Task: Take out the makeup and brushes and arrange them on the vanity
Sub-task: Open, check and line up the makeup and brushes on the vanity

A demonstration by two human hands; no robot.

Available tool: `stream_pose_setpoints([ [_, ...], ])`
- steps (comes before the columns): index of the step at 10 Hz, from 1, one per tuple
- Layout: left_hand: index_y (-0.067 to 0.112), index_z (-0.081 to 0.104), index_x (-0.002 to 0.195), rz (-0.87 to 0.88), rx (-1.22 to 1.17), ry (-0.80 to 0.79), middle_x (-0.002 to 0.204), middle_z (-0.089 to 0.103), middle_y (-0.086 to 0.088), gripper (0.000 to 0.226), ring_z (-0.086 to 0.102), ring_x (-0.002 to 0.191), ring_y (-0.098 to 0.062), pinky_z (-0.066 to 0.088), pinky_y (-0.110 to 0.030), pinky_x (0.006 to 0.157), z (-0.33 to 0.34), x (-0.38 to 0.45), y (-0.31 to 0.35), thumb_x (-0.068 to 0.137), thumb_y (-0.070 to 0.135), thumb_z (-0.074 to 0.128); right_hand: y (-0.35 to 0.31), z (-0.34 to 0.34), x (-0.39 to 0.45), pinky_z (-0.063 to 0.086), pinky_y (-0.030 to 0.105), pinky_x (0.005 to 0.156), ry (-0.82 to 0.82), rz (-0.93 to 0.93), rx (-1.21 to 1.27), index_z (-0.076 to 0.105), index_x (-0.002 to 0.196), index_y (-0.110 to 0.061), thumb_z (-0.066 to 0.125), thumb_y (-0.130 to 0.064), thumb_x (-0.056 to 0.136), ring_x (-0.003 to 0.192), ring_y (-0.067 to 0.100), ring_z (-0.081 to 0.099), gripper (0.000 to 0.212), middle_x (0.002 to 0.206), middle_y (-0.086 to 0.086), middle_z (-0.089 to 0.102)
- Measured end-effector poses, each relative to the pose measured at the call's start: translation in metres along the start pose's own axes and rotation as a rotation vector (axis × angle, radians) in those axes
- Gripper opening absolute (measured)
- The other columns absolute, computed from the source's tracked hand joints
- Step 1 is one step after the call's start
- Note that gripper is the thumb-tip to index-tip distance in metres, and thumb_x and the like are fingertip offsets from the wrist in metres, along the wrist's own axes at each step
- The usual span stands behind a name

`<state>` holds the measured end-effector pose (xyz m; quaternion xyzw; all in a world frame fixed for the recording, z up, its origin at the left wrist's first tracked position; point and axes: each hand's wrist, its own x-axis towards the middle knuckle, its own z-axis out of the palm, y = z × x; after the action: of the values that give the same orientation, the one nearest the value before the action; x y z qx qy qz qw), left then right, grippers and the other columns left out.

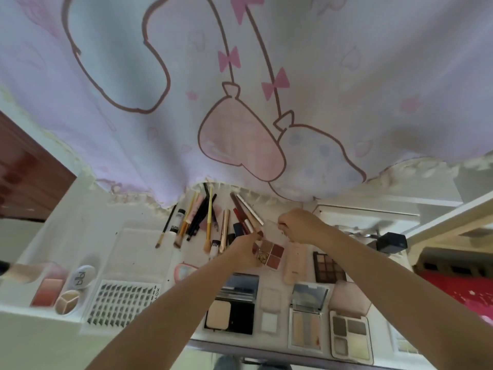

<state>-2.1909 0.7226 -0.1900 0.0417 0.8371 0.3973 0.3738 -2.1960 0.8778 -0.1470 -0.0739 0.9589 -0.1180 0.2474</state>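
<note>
White surface [144, 252] crowded with makeup. Row of brushes [197, 222] and pencils fanned at far edge, under hanging pale curtain [240, 89] printed with pink bows and hearts. Left hand [246, 251] grips small four-pan eyeshadow palette [270, 253]; right hand [300, 227] just beyond, pinching its clear lid [272, 224]. Dark multi-pan palette [329, 267] right of it. Near edge: open powder compact [230, 313], mirrored palette [306, 316], grey-green quad [350, 332]. Lash tray [122, 303] and blush [48, 292] left. Brown wooden furniture [24, 166] far left, red fabric [458, 292] far right.
</note>
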Motion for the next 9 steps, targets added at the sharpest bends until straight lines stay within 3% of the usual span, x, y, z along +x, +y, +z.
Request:
stream_pose_setpoints([
  [1,0.031,0.047,0.081,0.089,0.479,-0.054,0.071,0.043,0.012,0.023,0.049,0.081,-0.011,0.041,-0.023,0.076,0.013,0.005,-0.016,0.077,0.016,0.065,0.005,0.016,0.007,0.028,0.024,0.052,-0.027,0.025,0.035,0.062,0.094,0.005,0.038,-0.011,0.095,0.084,0.029,0.056,0.029,0.099,0.022,0.063],
  [2,0.016,0.058,0.103,0.016,0.381,-0.029,0.065,0.038,0.013,0.018,0.054,0.090,-0.021,0.039,-0.022,0.074,0.013,0.006,-0.009,0.086,0.022,0.055,0.009,0.027,0.013,0.029,0.023,0.060,-0.060,0.042,0.092,0.062,0.094,0.005,0.039,-0.008,0.093,0.092,0.030,0.057,0.027,0.100,0.022,0.063],
  [3,0.022,0.047,0.092,-0.046,0.413,-0.073,0.073,0.047,0.005,0.005,0.055,0.103,-0.023,0.040,-0.027,0.079,0.017,0.008,-0.003,0.091,0.027,0.048,0.011,0.034,0.018,0.029,0.023,0.063,-0.094,0.046,0.147,0.062,0.093,0.007,0.039,-0.006,0.092,0.091,0.031,0.057,0.026,0.102,0.024,0.062],
  [4,0.018,0.042,0.070,-0.092,0.433,-0.141,0.090,0.057,-0.007,0.022,0.054,0.112,-0.028,0.040,-0.027,0.079,0.016,0.011,-0.002,0.091,0.018,0.046,0.013,0.037,0.021,0.031,0.024,0.065,-0.100,0.047,0.181,0.062,0.092,0.005,0.039,-0.006,0.092,0.083,0.027,0.054,0.026,0.101,0.023,0.062],
  [5,0.003,0.058,0.090,-0.143,0.390,-0.228,0.097,0.059,-0.014,0.019,0.052,0.113,-0.030,0.043,-0.029,0.088,0.020,0.014,-0.005,0.092,0.011,0.041,0.016,0.038,0.022,0.034,0.027,0.068,-0.108,0.038,0.195,0.062,0.092,0.005,0.039,-0.009,0.093,0.091,0.031,0.058,0.027,0.100,0.021,0.063],
  [6,-0.002,0.058,0.111,-0.140,0.421,-0.204,0.107,0.059,-0.014,0.030,0.054,0.110,-0.028,0.044,-0.030,0.090,0.020,0.012,-0.004,0.092,0.014,0.041,0.017,0.040,0.022,0.032,0.026,0.066,-0.104,0.022,0.183,0.062,0.091,0.006,0.038,-0.011,0.094,0.090,0.031,0.058,0.029,0.098,0.021,0.064],
  [8,-0.004,0.055,0.111,-0.091,0.422,-0.169,0.117,0.057,-0.020,0.029,0.052,0.112,-0.030,0.042,-0.031,0.091,0.011,0.004,-0.009,0.094,0.011,0.038,0.013,0.046,0.022,0.029,0.024,0.054,-0.118,-0.017,0.095,0.062,0.089,0.000,0.037,-0.016,0.094,0.073,0.020,0.050,0.030,0.093,0.018,0.064],
  [9,0.004,0.054,0.107,-0.078,0.398,-0.096,0.111,0.056,-0.013,0.023,0.053,0.110,-0.028,0.043,-0.030,0.089,0.005,0.002,-0.023,0.092,0.018,0.043,0.011,0.042,0.024,0.032,0.026,0.056,-0.086,-0.009,0.054,0.062,0.092,-0.001,0.036,-0.022,0.095,0.077,0.025,0.055,0.034,0.089,0.014,0.064],
])
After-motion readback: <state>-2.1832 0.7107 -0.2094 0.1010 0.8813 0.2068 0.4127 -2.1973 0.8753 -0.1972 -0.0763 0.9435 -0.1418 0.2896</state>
